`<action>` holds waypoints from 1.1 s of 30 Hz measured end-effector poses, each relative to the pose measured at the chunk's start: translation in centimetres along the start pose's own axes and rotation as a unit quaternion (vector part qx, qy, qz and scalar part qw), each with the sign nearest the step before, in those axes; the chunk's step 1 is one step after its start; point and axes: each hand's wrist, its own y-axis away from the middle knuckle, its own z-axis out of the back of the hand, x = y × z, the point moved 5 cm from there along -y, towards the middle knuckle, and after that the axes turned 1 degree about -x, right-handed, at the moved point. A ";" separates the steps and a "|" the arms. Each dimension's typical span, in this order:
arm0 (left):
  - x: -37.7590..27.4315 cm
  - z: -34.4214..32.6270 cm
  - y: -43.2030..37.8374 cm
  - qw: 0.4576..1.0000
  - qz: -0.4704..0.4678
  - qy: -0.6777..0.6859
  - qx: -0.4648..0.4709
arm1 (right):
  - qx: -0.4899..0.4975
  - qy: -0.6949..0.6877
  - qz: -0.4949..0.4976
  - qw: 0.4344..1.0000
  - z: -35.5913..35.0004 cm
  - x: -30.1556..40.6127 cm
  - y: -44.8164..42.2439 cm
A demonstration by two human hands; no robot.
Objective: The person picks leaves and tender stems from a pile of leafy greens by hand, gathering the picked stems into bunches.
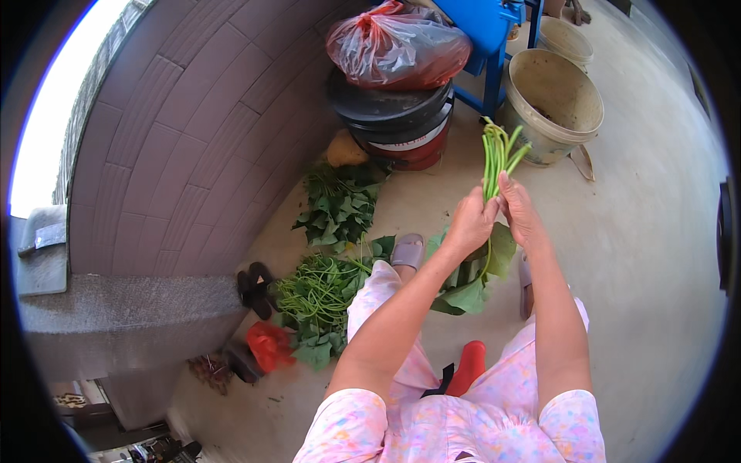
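Observation:
A bundle of long green leaf stems is gripped by both my hands in front of me, cut ends pointing away. My left hand wraps around the stems. Close beside it, my right hand presses its thumb against the same bundle. Broad green leaves hang from the stems below my hands, partly hidden by my forearms. To the left on the floor lies a heap of leafy stems, and beyond it another pile of leafy greens.
A lidded black-and-red bucket carries a tied plastic bag. Right of it stand a blue metal frame and an open plastic bucket. Dark slippers and a red plastic bag lie left, near the tiled wall.

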 end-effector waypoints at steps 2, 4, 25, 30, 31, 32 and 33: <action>0.2 3.0 -0.8 0.991 0.076 0.092 -0.058 | -0.066 0.000 0.038 0.997 0.3 0.2 -0.2; 0.3 7.6 -1.4 0.965 0.131 0.182 -0.138 | -0.113 -0.014 0.018 0.993 0.9 0.2 -0.6; 29.9 35.3 -9.3 0.838 0.441 -0.174 -0.272 | -0.076 0.207 -0.124 0.967 -0.4 -3.4 -1.8; 37.5 30.3 -10.3 0.835 0.393 -0.378 -0.073 | -0.061 0.250 -0.157 0.954 -0.5 -5.3 -1.7; 36.9 29.5 -10.0 0.842 0.398 -0.353 -0.083 | -0.055 0.250 -0.159 0.953 -0.6 -5.5 -1.8; 36.1 29.1 -9.6 0.848 0.404 -0.329 -0.094 | -0.052 0.249 -0.161 0.954 -0.7 -5.8 -1.9; 35.5 29.0 -9.0 0.853 0.409 -0.305 -0.108 | -0.047 0.246 -0.161 0.955 -0.7 -5.9 -2.0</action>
